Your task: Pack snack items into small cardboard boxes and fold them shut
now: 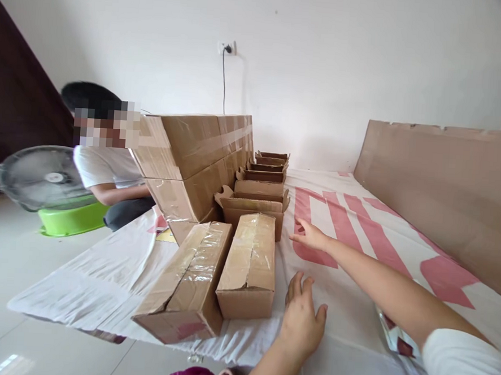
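My left hand hovers near the front of the table, its fingers spread and nothing in it. It is just right of a taped cardboard box that lies closed. Farther back, my right hand reaches in from the right, open and holding nothing. Its fingertips point at an open cardboard box with raised flaps, with a gap between. Left of the first taped box, a second taped box lies at an angle at the table's front edge.
More open boxes line up toward the wall beside stacked sealed cartons. A large cardboard panel stands at right on the cloth-covered table. A person sits at left near a fan and green basin.
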Tool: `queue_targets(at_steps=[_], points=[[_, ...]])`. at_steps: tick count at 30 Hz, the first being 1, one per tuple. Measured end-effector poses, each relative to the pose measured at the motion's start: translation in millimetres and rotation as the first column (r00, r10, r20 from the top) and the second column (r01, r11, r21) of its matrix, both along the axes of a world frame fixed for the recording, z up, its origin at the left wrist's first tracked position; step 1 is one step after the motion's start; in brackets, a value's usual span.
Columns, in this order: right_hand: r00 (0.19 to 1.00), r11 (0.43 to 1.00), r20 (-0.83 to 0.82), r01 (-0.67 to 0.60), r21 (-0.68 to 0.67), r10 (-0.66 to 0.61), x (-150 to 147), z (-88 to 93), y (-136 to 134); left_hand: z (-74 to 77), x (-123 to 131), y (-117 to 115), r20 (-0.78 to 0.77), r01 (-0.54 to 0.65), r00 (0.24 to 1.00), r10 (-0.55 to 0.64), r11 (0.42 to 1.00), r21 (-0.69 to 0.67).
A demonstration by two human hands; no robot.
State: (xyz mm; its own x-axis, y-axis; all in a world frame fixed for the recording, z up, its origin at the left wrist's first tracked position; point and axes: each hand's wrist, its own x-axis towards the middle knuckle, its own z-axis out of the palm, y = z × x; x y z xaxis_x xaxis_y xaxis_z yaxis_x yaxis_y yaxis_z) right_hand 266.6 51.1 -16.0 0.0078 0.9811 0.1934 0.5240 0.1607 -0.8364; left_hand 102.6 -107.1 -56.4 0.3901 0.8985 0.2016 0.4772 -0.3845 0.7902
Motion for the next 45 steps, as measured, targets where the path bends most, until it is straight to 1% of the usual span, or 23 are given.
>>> queue_targets(at_steps=[3,5,6,8,10,12,15,17,18,20,23,26,28,31,33,35,36,38,40,42,43,44,45], points=[[0.991,0.995,0.091,0.097,-0.008,-0.096,53.1,2.8,-75.5,3.9,5.7,-2.9,-0.054,0.063,0.997,-0.062,0.998,0.019],[0.964,0.977,0.162,0.213,0.014,-0.212,89.3,1.1,-131.5,7.1,11.0,-6.7,-0.114,0.106,0.988,-0.104,0.994,0.017],[0.927,0.955,0.233,0.292,0.043,-0.294,105.7,-1.7,-159.4,8.1,14.1,-9.4,-0.144,0.131,0.981,-0.127,0.991,0.014],[0.816,0.887,0.354,0.448,0.113,-0.457,132.2,-11.7,-212.0,7.9,20.9,-17.2,-0.186,0.187,0.965,-0.183,0.982,0.003],[0.693,0.814,0.445,0.554,0.174,-0.567,147.6,-26.5,-256.7,4.8,27.9,-27.7,-0.183,0.244,0.953,-0.242,0.970,-0.011],[0.595,0.770,0.525,0.602,0.210,-0.608,151.8,-42.3,-289.7,0.3,35.3,-38.8,-0.158,0.290,0.944,-0.290,0.957,-0.027],[0.464,0.718,0.622,0.654,0.239,-0.631,143.0,-59.4,-313.7,-4.3,49.5,-48.9,-0.088,0.315,0.943,-0.320,0.947,-0.065],[0.425,0.684,0.631,0.688,0.241,-0.649,132.5,-63.3,-314.8,-5.1,62.3,-49.3,-0.001,0.303,0.952,-0.306,0.945,-0.125],[0.442,0.685,0.611,0.688,0.239,-0.657,126.9,-63.2,-312.2,-5.3,69.4,-48.1,0.041,0.292,0.956,-0.289,0.943,-0.158],[0.540,0.721,0.516,0.644,0.256,-0.665,115.4,-59.7,-302.5,-7.0,84.4,-44.8,0.118,0.256,0.965,-0.236,0.943,-0.214],[0.721,0.762,0.261,0.564,0.319,-0.642,100.5,-47.0,-277.7,-12.4,106.1,-38.2,0.218,0.192,0.967,-0.135,0.944,-0.267],[0.868,0.833,0.061,0.450,0.322,-0.493,95.9,-22.9,-234.8,-10.8,126.4,-20.2,0.340,0.127,0.940,-0.020,0.947,-0.296],[0.934,0.889,-0.025,0.348,0.296,-0.357,101.7,-1.3,-194.4,0.4,138.9,3.6,0.424,0.075,0.904,0.064,0.950,-0.303],[0.950,0.909,-0.078,0.313,0.277,-0.303,118.2,29.1,-128.2,27.9,153.3,48.0,0.510,0.022,0.845,0.162,0.942,-0.336],[0.953,0.918,-0.093,0.304,0.254,-0.290,126.0,40.7,-93.0,43.4,157.3,70.8,0.534,0.013,0.822,0.199,0.930,-0.367],[0.959,0.931,-0.098,0.281,0.232,-0.265,126.4,42.4,-73.0,48.7,155.2,79.8,0.545,0.017,0.811,0.213,0.922,-0.386],[0.965,0.939,-0.097,0.260,0.224,-0.244,124.0,39.7,-69.3,46.9,151.6,78.2,0.545,0.019,0.811,0.213,0.921,-0.390],[0.978,0.956,-0.094,0.205,0.208,-0.189,116.1,29.0,-72.5,35.9,139.1,63.6,0.525,0.021,0.826,0.203,0.921,-0.389],[0.987,0.970,-0.093,0.150,0.190,-0.135,107.8,14.6,-84.9,21.8,119.1,36.9,0.477,0.023,0.862,0.173,0.926,-0.377],[0.991,0.978,-0.096,0.114,0.175,-0.098,102.0,-0.8,-99.8,13.0,91.7,4.5,0.424,0.044,0.899,0.111,0.940,-0.339],[0.990,0.979,-0.105,0.109,0.174,-0.092,100.1,-8.4,-106.6,12.6,75.9,-11.5,0.401,0.054,0.913,0.077,0.951,-0.303],[0.987,0.977,-0.127,0.117,0.178,-0.095,98.6,-16.1,-112.5,15.4,59.1,-25.7,0.385,0.075,0.922,0.033,0.962,-0.262],[0.981,0.974,-0.162,0.134,0.181,-0.105,97.4,-23.8,-117.6,21.2,41.9,-37.1,0.353,0.106,0.935,-0.035,0.977,-0.184]])
